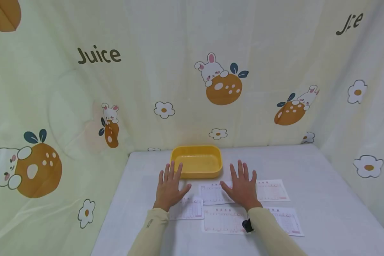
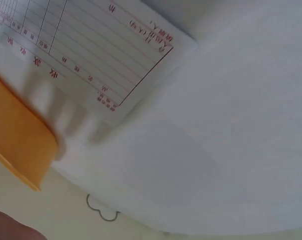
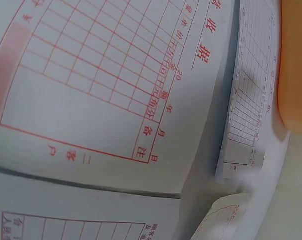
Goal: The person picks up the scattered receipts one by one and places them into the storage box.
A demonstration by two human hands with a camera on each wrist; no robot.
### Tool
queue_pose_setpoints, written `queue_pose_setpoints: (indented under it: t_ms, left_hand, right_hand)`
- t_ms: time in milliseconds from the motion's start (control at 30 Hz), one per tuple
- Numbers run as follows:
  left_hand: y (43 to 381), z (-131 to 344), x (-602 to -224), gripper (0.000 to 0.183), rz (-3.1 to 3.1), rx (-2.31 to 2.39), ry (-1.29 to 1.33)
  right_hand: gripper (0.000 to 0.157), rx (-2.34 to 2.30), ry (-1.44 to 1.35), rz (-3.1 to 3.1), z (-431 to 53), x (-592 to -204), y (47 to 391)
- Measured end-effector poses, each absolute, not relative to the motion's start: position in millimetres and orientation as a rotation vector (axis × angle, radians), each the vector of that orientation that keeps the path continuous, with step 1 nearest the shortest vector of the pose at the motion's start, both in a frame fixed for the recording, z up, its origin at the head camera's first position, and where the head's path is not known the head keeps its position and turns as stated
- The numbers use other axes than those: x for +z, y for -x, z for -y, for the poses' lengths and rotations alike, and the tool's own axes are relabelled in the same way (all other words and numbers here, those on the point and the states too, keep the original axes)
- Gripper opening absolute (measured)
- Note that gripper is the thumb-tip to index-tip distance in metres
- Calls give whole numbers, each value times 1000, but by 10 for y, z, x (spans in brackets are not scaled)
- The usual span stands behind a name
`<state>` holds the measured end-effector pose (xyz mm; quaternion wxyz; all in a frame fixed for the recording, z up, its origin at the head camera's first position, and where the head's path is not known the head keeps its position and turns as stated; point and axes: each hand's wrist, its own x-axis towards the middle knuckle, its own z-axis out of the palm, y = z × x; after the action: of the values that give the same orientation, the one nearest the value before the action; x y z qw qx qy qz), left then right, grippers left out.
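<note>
My left hand (image 1: 169,190) is held out palm down with its fingers spread, just in front of the yellow tray (image 1: 196,175). It overlaps the left receipt slip (image 1: 192,209) in the head view. On the other side my right hand (image 1: 244,190), also spread and holding nothing, overlaps the upper middle slip (image 1: 211,193) and the upper right slip (image 1: 273,191). Below lie a lower middle slip (image 1: 224,222) and a lower right slip (image 1: 289,222), the latter partly hidden by the right sleeve. Red ruled print shows on a slip (image 3: 100,75) in the right wrist view.
A white-covered table (image 1: 320,199) carries all of this. Behind it and along both sides hangs a pale curtain (image 1: 179,71) printed with rabbits, oranges and flowers. The tray stands near the table's back edge. A dark round object (image 1: 248,225) shows at the right cuff.
</note>
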<state>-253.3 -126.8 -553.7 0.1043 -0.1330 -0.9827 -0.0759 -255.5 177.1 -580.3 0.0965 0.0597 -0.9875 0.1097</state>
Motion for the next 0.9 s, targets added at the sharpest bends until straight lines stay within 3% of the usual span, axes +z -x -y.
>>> queue_pose_setpoints:
  t_ms: [567,900]
  left_hand:
    - [2856,1382,-5473,88,2835,-89,534]
    - [3211,1468,-5351,92,2817,-436,477]
  right_hand:
    - [89,369,-217,2836,-1738,-5888,2407]
    - [86,432,-243,2772,-1614,-6037,2218]
